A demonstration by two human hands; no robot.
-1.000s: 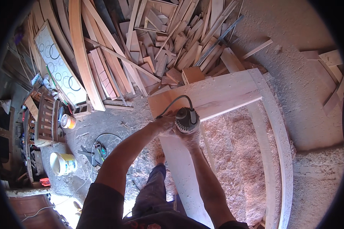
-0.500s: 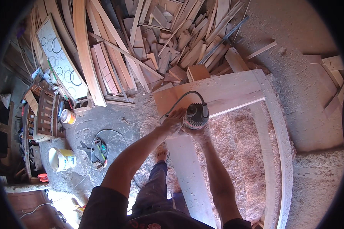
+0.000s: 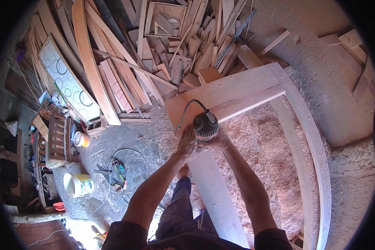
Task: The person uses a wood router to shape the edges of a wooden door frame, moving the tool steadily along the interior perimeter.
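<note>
A corded router (image 3: 205, 126) with a round black motor top stands upright on the corner of a pale wooden frame (image 3: 214, 183). My left hand (image 3: 187, 143) presses against its left side, fingers pointing away from me. From the right, my right hand (image 3: 220, 141) grips the lower body, its fingers partly hidden behind the tool. The black cord (image 3: 188, 107) loops from the top over to the left and drops past the board's edge. The router's base and bit are hidden beneath the motor and my hands.
Wood shavings (image 3: 266, 154) fill the frame's opening, bounded right by a curved rail (image 3: 314, 154). Beyond lies a heap of offcuts (image 3: 187, 50) with long boards (image 3: 93, 62). Floor left: a white bucket (image 3: 78, 185), tools (image 3: 117, 173) with a cable, and a slatted wooden piece (image 3: 59, 137).
The router and both hands have moved slightly left and toward me over the frame's corner. My view has shifted, so the surroundings sit differently. Both hands stay on the tool.
</note>
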